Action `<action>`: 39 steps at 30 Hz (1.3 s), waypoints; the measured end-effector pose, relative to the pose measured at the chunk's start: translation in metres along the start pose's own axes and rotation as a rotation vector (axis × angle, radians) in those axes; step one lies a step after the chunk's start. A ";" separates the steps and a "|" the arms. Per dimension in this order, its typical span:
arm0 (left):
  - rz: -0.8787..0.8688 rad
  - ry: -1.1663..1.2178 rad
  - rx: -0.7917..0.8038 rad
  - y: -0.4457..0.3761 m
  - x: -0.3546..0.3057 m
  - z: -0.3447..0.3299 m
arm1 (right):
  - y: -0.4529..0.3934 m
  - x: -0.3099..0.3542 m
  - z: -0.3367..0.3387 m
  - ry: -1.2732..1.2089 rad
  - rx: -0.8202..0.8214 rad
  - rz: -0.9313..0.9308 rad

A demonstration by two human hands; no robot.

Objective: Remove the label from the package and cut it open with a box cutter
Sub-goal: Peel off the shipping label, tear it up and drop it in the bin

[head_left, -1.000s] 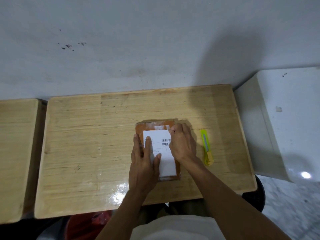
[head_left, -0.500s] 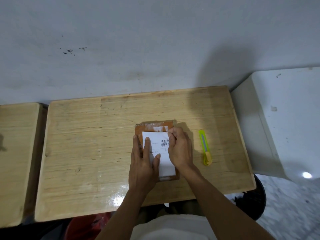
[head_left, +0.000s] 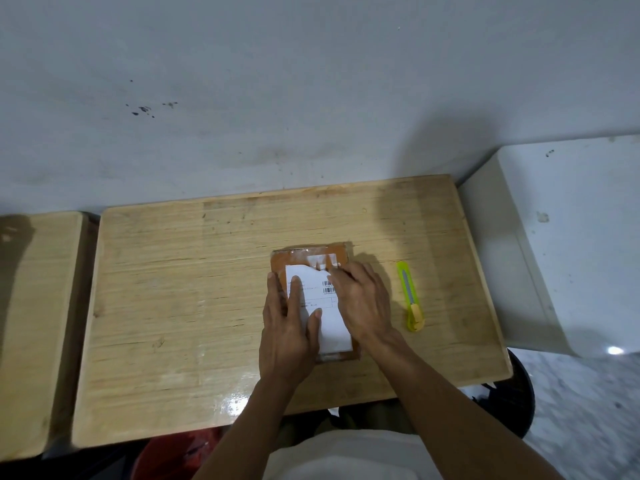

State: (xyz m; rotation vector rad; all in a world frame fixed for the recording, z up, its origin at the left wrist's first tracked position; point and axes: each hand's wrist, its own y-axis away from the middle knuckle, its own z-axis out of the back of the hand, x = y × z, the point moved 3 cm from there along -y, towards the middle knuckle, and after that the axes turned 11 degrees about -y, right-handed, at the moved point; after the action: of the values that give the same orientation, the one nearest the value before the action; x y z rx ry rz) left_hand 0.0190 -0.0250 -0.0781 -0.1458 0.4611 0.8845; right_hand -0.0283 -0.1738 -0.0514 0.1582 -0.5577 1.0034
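A flat brown package [head_left: 294, 259] wrapped in clear tape lies on the wooden table [head_left: 173, 289]. A white label [head_left: 330, 320] with barcodes covers most of its top. The label's top right corner is torn and lifted, leaving white scraps on the package. My left hand [head_left: 289, 327] lies flat on the label's left side, fingers spread. My right hand [head_left: 360, 299] pinches the lifted corner of the label. A yellow-green box cutter [head_left: 411, 297] lies on the table just right of my right hand.
A white box-like surface [head_left: 571, 237] stands against the table's right edge. A second wooden table [head_left: 34, 323] adjoins on the left. A grey wall [head_left: 311, 98] runs behind. Something red [head_left: 180, 452] shows under the table's front edge.
My right hand has pulled the label's top right corner down and back, exposing torn white scraps on the package. My left hand stays pressed flat.
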 end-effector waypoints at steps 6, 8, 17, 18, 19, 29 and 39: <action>-0.011 -0.012 -0.004 -0.001 0.001 -0.002 | 0.002 0.003 0.005 -0.153 -0.061 -0.128; -0.003 -0.017 0.006 -0.002 0.002 -0.002 | 0.003 0.002 0.000 -0.312 0.009 -0.277; 0.041 0.008 0.038 -0.004 0.000 -0.001 | -0.003 -0.003 0.016 -0.548 0.188 -0.382; 0.051 0.017 0.046 -0.004 0.001 -0.001 | -0.002 -0.006 0.018 -0.580 0.220 -0.393; 0.056 0.024 0.049 -0.004 0.001 -0.002 | -0.001 -0.009 0.020 -0.608 0.254 -0.405; 0.081 0.021 0.068 -0.002 0.000 0.003 | 0.000 -0.018 0.026 -0.835 0.438 -0.508; 0.155 0.186 0.210 0.001 -0.003 0.016 | 0.005 -0.014 0.025 -0.878 0.312 -0.537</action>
State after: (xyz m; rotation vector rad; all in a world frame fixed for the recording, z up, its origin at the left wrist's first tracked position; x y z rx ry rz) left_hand 0.0215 -0.0213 -0.0629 0.0011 0.7434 0.9719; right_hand -0.0476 -0.1907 -0.0375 1.0049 -1.0765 0.4450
